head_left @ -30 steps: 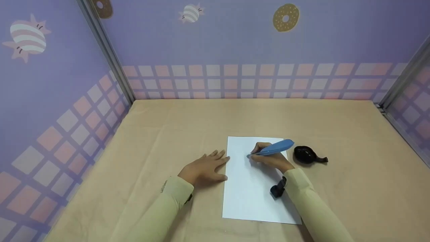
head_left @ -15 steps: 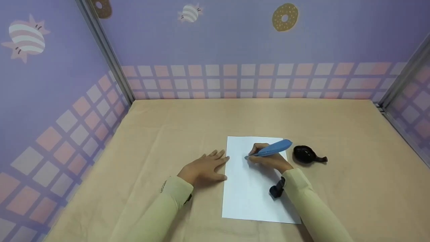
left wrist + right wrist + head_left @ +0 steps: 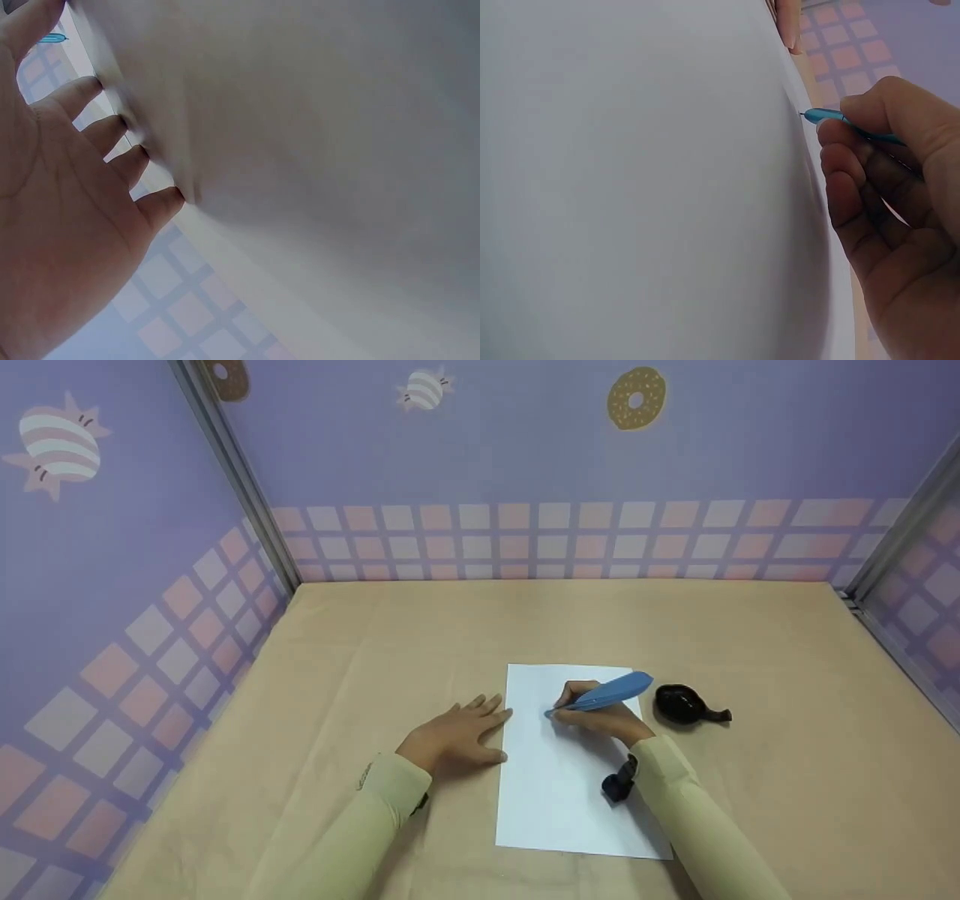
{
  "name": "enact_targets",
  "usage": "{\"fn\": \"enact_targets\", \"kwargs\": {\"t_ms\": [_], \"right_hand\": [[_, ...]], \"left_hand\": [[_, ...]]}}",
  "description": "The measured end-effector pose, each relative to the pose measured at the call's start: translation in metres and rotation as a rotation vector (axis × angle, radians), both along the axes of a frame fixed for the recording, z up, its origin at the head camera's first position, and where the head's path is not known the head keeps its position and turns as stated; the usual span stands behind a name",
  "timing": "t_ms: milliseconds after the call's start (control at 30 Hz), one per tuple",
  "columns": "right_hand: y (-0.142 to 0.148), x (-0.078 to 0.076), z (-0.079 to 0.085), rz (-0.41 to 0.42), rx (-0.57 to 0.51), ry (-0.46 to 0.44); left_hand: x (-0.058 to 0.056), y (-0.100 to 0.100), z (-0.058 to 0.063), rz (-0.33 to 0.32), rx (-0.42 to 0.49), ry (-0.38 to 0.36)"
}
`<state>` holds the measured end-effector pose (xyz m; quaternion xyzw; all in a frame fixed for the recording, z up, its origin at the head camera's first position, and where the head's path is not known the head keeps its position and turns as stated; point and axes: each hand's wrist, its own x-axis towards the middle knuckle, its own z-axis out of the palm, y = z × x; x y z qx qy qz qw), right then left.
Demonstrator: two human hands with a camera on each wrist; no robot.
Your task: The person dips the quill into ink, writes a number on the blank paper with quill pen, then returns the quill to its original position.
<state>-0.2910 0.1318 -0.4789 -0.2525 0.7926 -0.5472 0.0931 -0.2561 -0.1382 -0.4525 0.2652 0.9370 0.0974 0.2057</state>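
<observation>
A blue feather-shaped pen (image 3: 611,691) is pinched between the thumb and fingers of my right hand (image 3: 596,716), its tip pointing left and down at the white paper (image 3: 540,802). In the right wrist view the thin point of the pen (image 3: 825,115) meets or nearly meets the sheet; exact contact is hard to tell. My left hand (image 3: 459,735) rests flat with fingers spread, its fingertips at the paper's left edge. The left wrist view shows the fingertips (image 3: 178,195) pressing on the tablecloth. No marks can be made out on the paper.
A small glossy black leaf-shaped dish with a stem handle (image 3: 684,705) lies right of the paper. A black wrist camera (image 3: 618,787) hangs from the right cuff over the sheet. Beige cloth (image 3: 360,660) covers the table, with patterned walls (image 3: 480,457) behind and at the sides.
Over the last second the right hand and pen have shifted slightly left and down over the paper, with almost no motion in the last half second. The left hand stays in place.
</observation>
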Motion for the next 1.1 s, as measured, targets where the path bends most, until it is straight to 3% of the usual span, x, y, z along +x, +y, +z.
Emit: {"fn": "enact_targets", "kwargs": {"t_ms": [467, 733, 1100], "right_hand": [[0.001, 0.000, -0.001, 0.064, 0.000, -0.015], [-0.005, 0.019, 0.026, 0.067, 0.009, -0.056], [-0.001, 0.003, 0.001, 0.074, 0.027, -0.033]], "left_hand": [[0.001, 0.000, 0.000, 0.002, 0.006, 0.009], [0.001, 0.000, -0.001, -0.006, 0.015, 0.010], [0.001, 0.000, 0.000, 0.002, 0.017, 0.019]]}}
